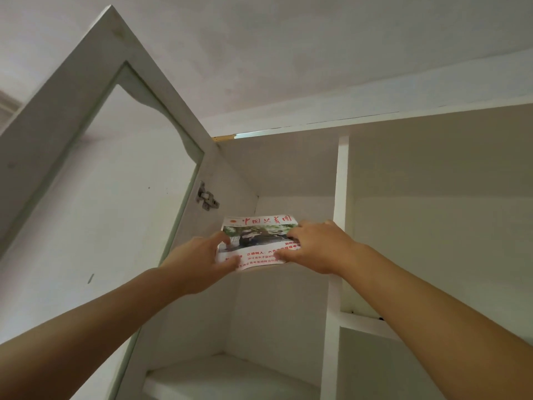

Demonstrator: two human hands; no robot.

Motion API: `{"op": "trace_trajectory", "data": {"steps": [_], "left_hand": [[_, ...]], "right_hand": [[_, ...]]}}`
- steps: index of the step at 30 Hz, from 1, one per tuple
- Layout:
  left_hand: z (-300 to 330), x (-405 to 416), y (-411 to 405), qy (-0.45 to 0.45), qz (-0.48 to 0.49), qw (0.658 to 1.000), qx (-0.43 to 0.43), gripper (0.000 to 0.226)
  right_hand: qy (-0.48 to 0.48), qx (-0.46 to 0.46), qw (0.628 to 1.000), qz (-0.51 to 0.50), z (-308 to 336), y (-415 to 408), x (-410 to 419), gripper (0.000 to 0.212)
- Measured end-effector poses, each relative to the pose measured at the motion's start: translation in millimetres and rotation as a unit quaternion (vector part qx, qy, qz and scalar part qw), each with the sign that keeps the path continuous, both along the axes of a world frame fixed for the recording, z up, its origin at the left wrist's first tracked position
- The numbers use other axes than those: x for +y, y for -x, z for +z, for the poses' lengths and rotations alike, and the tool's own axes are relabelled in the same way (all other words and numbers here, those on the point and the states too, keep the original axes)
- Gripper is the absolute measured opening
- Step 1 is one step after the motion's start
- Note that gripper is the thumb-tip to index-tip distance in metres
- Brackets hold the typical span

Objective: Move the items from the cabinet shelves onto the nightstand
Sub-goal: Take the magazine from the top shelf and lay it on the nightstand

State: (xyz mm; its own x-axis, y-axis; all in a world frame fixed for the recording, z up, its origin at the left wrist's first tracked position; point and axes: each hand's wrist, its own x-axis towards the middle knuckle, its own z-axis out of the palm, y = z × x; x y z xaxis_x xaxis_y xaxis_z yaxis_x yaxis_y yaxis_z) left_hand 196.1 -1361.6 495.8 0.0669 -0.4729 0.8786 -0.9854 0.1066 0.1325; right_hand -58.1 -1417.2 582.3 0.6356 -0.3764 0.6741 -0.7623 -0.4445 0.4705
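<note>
Two bare forearms are seen nearest the camera, raised from the lower corners toward the upper left compartment of a white cabinet.

Item: magazine, printed cover with red characters along the top and a photograph below. Location: upper shelf of the left compartment, its near edge drawn just past the shelf's front edge. Whether the far part is lifted clear of the shelf cannot be told.

Edges and room: the compartment is bounded on the right by a white upright divider, to which the magazine's right side lies near, and on the left by the cabinet's side wall. Open space is shown above the magazine up to the cabinet top. A lower shelf is seen well below. The glass-panelled door is swung wide to the left, hung on a metal hinge, leaving the front of the compartment unobstructed. A further compartment opens to the right of the divider, with its own shelf.

Left hand: the magazine's lower left corner is pinched, thumb laid on the cover, fingers curled beneath.

Right hand: the magazine's right edge is gripped, fingers curled over the cover, thumb at the near edge.
</note>
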Motion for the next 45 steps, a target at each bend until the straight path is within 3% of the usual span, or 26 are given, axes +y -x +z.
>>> {"op": "trace_trajectory", "data": {"steps": [2, 7, 13, 23, 31, 38, 45], "left_hand": [[-2.1, -3.6, -1.1, 0.004, -0.018, 1.0, 0.021, 0.052], [-14.5, 0.3, -4.1, 0.031, -0.046, 0.997, 0.056, 0.037], [-33.1, -4.6, -10.2, 0.048, -0.087, 0.991, 0.085, 0.048], [-22.9, -17.1, -18.7, -0.007, 0.0, 0.999, 0.037, 0.065], [-29.8, -36.4, -25.8, -0.043, -0.06, 0.992, 0.106, 0.077], [-61.3, -43.8, -24.6, -0.002, -0.077, 0.991, 0.106, 0.083], [-62.9, -53.7, -16.2, -0.013, -0.188, 0.97, 0.156, 0.084]], "right_hand": [[-0.013, -0.006, 1.0, 0.014, -2.2, 0.3, 4.6, 0.063], [-0.079, -0.034, 0.995, 0.042, -4.5, 1.7, 6.6, 0.06], [-0.08, -0.044, 0.996, 0.009, -7.5, -1.6, 5.3, 0.057], [-0.067, -0.011, 0.997, -0.048, -4.0, -12.5, -2.2, 0.078], [-0.063, 0.021, 0.997, -0.038, -0.5, -16.1, 0.0, 0.104], [-0.06, 0.014, 0.998, -0.028, -5.6, -16.9, -2.1, 0.098], [-0.093, -0.009, 0.995, -0.021, -13.7, -19.6, -7.6, 0.101]]}}
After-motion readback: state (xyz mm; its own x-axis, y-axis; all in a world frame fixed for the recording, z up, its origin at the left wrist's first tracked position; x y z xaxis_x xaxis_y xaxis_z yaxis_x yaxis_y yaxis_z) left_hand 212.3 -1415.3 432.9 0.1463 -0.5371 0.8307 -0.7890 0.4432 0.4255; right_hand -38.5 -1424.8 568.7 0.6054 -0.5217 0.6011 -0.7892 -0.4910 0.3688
